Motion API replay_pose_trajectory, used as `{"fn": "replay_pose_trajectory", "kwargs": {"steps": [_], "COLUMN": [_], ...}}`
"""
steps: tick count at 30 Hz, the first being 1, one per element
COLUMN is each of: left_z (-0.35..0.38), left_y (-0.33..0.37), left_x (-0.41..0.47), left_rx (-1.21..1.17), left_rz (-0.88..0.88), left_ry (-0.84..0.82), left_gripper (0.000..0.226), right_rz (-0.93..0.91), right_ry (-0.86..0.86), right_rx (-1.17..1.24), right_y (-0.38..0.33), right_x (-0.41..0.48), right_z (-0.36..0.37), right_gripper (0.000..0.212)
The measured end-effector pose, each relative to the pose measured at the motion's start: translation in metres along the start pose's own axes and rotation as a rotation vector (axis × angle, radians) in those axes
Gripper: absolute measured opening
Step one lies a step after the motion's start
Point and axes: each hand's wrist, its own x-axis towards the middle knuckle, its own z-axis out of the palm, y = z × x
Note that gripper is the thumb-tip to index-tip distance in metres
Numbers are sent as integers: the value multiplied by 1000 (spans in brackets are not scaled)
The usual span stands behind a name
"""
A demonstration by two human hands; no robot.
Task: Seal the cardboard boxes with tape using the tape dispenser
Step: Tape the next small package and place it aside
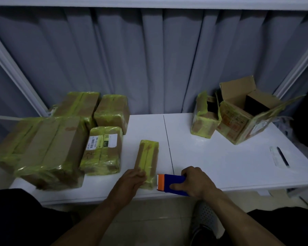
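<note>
Most of the job looks done. Grey pleated curtain (149,59) sits behind a white table (212,157) that is smooth and glossy, with a seam down the middle.

Left side: pile of sealed boxes (50,151). They are brown card wrapped in glossy yellow-green tape, wrinkled at the corners, with the biggest at the front. Labelled box (101,150) sits beside it with a white barcode sticker.

Right rear, two not sealed:
- Big open box (238,121) has its flaps up and splayed and is dark inside.
- Small open box (204,123) sits right against it, with loose tape on a raised flap.

By my read, those two are what's left.

Centre, near edge: narrow box (148,157), a long flat slab with flaps shut. A yellow-green strip runs along the top seam and over the near end. It looks nearly sealed, but I can't tell if the near end is fully stuck down.

Tape dispenser (171,182) has a blue plastic body and an orange cutter end. The orange end is at the box's near right edge, touching or just short, can't tell. The roll is hidden.

Right hand (197,183) wraps the blue body, fingers curled over the top, thumb on the near side. Left hand (130,181) lies flat on the narrow box's near end, fingers straight, pressing down.

Smallest: dark pen (283,157) on a paper strip (275,157), far right, well apart from the work.
</note>
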Motion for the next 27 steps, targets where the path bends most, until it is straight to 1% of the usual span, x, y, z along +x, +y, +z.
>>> {"fn": "replay_pose_trajectory", "kwargs": {"steps": [3,6,9,14,19,22,25,27], "left_z": [1,4,5,6,4,1,0,0], "left_y": [2,7,10,13,16,22,26,28], "left_x": [0,-3,-3,-2,1,5,5,5], "left_rx": [-14,-7,-5,15,45,64,58,16], "left_rz": [6,-31,-49,-42,-39,-50,-57,-111], "left_ry": [17,55,75,82,76,90,116,98], "left_gripper": [31,29,38,26,25,26,35,35], "right_rz": [-3,2,8,14,-26,-44,-48,-35], "right_ry": [-3,2,14,72,142,175,215,222], "right_rx": [-5,-8,-27,-108,-181,-205,-214,-184], "right_y": [-5,-8,-10,-16,-21,-23,-28,-30], "right_x": [5,8,9,8,1,-2,-7,-9], "right_z": [7,9,11,18,27,31,35,36], "right_gripper": [63,65,63,60,58,60,62,62]}}
